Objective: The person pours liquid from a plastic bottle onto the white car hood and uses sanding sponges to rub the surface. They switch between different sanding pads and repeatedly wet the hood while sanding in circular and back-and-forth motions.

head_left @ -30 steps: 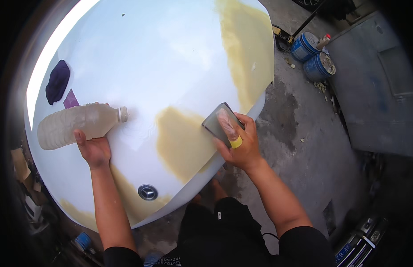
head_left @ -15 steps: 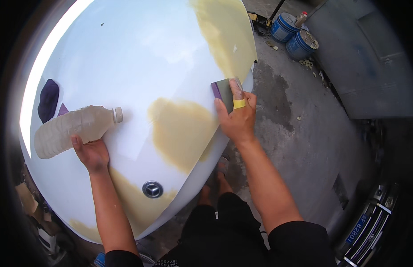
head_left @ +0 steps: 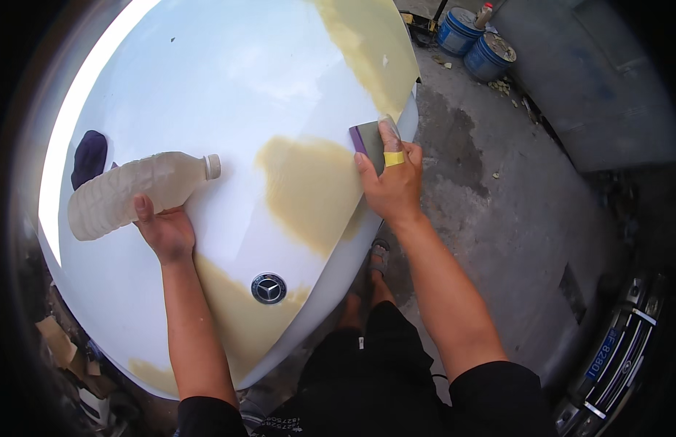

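Observation:
My left hand grips a large plastic bottle of cloudy liquid, held sideways over a white car hood with its white cap pointing right. My right hand grasps a flat grey-green sanding block with a purple edge at the hood's right edge. One finger of that hand is wrapped in clear film with yellow tape. Tan patches mark the paint. A round silver-and-black badge sits on the near part. Beyond the bottle lies a dark purple cloth.
At the upper right, two blue buckets stand on the concrete floor beside a large grey panel. A car bumper is at the lower right, cardboard scraps at the lower left. My sandalled foot shows below the hood.
My right hand has moved up along the hood's edge and turned the block more upright in the view. The bottle remains in my left hand, shifted slightly. The whole view has shifted too.

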### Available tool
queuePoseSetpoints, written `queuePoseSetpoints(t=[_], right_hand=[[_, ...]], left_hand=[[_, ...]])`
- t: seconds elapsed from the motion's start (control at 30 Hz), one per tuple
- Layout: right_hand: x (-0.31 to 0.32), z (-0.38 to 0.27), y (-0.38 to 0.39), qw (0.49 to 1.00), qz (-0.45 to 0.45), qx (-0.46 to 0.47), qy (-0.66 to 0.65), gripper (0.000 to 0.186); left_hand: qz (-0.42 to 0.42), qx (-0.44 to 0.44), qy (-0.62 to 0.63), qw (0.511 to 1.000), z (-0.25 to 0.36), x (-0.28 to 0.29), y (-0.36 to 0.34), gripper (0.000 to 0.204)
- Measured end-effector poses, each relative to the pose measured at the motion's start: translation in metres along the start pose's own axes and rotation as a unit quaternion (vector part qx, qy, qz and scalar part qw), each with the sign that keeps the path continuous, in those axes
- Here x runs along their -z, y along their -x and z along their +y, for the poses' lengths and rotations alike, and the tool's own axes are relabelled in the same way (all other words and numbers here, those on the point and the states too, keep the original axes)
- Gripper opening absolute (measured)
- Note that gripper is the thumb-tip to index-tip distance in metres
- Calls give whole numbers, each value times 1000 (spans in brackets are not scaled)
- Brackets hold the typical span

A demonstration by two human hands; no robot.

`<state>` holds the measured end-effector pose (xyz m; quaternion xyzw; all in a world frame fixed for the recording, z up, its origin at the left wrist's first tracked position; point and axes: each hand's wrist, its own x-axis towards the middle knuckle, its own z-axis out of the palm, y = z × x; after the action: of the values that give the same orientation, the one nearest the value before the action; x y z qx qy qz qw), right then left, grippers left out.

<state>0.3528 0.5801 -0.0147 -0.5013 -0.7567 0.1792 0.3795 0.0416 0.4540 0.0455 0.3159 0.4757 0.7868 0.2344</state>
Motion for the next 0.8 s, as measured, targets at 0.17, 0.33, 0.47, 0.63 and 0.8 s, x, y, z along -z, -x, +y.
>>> queuePoseSetpoints(t=[0.17,0.33,0.47,0.63,0.8], right_hand=[[20,-65,119,993,-89,74,-30,65],[-18,-41,-26,998,-25,49,-16,64],[-21,-47,9,995,-34,92,-1,66],[12,-81,118,983,-92,153,-41,66],[-33,-69,-32,992,-53,117,0,62]], left_hand=[[-6,3,15,1000,0,0,2,74],[11,5,10,1000,-2,1,0,64],[-11,-5,-1,1000,2,-1,1,59],[-16,-10,3,1000,4,-9,5,58],[-36,-10,5,999,7,-9,1,59]])
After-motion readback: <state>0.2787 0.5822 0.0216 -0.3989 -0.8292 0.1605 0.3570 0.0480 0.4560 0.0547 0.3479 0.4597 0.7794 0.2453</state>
